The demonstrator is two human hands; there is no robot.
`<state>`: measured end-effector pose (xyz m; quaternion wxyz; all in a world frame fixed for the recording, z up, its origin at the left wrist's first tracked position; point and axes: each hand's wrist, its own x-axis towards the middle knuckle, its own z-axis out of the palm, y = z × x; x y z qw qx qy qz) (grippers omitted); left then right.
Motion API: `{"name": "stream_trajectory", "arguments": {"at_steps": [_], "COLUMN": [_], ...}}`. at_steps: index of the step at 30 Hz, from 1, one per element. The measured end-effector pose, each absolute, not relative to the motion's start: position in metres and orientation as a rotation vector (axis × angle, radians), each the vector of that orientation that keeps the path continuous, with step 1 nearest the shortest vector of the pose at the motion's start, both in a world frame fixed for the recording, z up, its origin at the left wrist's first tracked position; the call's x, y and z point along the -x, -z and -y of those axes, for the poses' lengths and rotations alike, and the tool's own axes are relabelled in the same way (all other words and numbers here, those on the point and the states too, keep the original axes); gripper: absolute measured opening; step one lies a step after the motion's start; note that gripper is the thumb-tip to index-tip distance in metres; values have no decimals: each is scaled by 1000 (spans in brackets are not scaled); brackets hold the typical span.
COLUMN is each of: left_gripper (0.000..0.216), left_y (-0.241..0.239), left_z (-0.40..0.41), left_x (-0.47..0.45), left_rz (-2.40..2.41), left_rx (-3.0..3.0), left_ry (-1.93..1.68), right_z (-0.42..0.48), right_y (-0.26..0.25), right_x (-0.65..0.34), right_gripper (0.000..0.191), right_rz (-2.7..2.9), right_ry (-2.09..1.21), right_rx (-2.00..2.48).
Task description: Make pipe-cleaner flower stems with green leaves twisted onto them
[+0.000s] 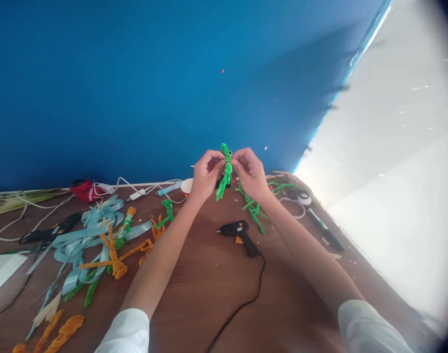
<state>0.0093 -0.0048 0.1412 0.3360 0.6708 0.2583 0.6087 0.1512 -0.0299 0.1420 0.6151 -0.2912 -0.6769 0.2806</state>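
Observation:
Both of my hands are raised above the table, and a green pipe-cleaner figure (227, 171) is pinched between their fingertips. My left hand (207, 175) grips it from the left and my right hand (250, 172) from the right. Its lower end hangs below my fingers, and its top sticks up between them. Part of the middle is hidden by my fingers. A black hot glue gun (242, 235) lies on the wooden table (205, 289) below my hands, with its black cord trailing toward me.
Loose green pipe cleaners (251, 208) lie beyond my right forearm. Pale blue ribbon (80, 240) and orange pipe-cleaner shapes (113, 260) cover the left side. A paper cup (187, 187), white cables (135, 185) and a red object (84, 191) sit along the blue wall (135, 88).

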Motion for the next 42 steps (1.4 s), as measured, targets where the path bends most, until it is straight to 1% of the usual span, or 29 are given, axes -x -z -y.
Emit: {"name": "stream_trajectory", "arguments": {"at_steps": [4,7,12,17,21,25,27,29,32,34,38,40,42], "left_gripper": [25,24,23,22,24,28,32,34,30,30,29,28,28], "left_y": [-142,-141,-139,-136,-136,-144,-151,-159,-166,-168,-169,-168,-167], "left_z": [6,4,-2,0,0,1,4,8,14,17,20,19,16], "left_x": [-9,-9,-7,-8,-5,4,10,15,20,21,19,18,18], "left_rz": [-661,-692,-750,-863,-944,-1057,-1049,-980,-903,-911,-967,-986,-980], "left_rx": [-1764,-1767,-1789,-1966,-2096,-2281,-2462,-2655,-2824,-2823,-2730,-2702,-2663], "left_ry": [-1594,-1661,-1779,-1792,-1798,-1903,-1835,-1607,-1226,-1115,-1117,-1165,-1259], "right_z": [28,29,33,35,34,36,38,39,39,38,39,40,41], "right_y": [-141,-144,-149,-147,-149,-159,-164,-168,-171,-172,-173,-174,-174], "right_x": [-152,-155,-158,-155,-158,-171,-179,-186,-193,-195,-195,-194,-193], "right_gripper": [21,24,38,52,45,33,28,25,23,24,23,24,29], "right_rz": [1550,1596,1721,1765,1798,1866,1972,2091,2180,2202,2232,2194,2107], "right_ry": [-645,-695,-876,-737,-642,-552,-508,-446,-345,-292,-270,-382,-559], "right_rx": [674,688,652,704,789,820,860,905,975,1023,1086,1046,980]}}
